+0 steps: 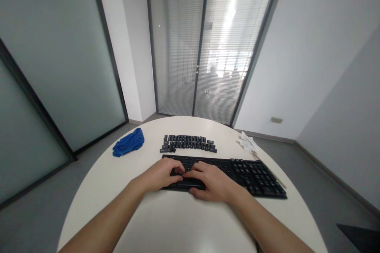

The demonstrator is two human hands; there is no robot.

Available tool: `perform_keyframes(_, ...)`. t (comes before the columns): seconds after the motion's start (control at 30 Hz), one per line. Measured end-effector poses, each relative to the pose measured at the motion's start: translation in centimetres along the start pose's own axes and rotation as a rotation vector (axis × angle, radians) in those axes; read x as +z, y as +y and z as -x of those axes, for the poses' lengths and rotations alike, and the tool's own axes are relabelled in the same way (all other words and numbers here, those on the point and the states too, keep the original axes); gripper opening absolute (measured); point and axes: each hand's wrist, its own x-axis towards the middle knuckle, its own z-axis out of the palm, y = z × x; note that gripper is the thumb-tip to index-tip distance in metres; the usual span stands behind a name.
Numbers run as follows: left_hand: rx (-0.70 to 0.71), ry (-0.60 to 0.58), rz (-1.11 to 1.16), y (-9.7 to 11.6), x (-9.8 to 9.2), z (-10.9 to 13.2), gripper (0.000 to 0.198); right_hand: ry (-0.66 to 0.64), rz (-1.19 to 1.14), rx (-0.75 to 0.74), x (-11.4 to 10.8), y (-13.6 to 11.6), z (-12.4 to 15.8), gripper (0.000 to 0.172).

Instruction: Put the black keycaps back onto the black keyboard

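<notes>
A black keyboard (255, 178) lies across the table, its right part full of keys and much of its left part bare of keycaps. Both hands rest on its left part. My left hand (162, 174) has its fingers bent inward over the keys, thumb and fingertips close together; what they hold, if anything, is too small to name. Beside it, my right hand (212, 182) reaches to the same spot with its index finger, its thumb at the keyboard's front edge. Behind the keyboard, rows of loose black keycaps (190, 142) stand on the table.
On the round white table (184, 221), a crumpled blue cloth (129, 143) lies at the left. At the right is a white cloth (247, 142) with a long thin stick running beside the keyboard. A dark object (360, 239) shows at the lower right corner.
</notes>
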Motion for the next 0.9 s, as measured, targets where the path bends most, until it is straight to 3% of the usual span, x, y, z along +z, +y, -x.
perform_keyframes(0.33, -0.011, -0.021, 0.109, -0.9, -0.2, 0.1, 0.018, 0.008, 0.029, -0.001, 0.1, -0.1, 0.0, 0.047)
perform_keyframes(0.53, 0.060, 0.122, -0.029, -2.2, -0.9, 0.3, 0.019, -0.016, 0.052, 0.013, 0.3, -0.1, 0.0, 0.053)
perform_keyframes(0.73, 0.132, 0.073, -0.046, -1.9, -1.2, 0.7, 0.061, -0.020, 0.049, 0.019, 0.2, -0.2, -0.2, 0.052)
perform_keyframes(0.9, 0.160, 0.047, -0.159, -1.2, -0.9, 0.6, 0.067, -0.042, 0.059, 0.026, 0.3, 0.0, -0.4, 0.052)
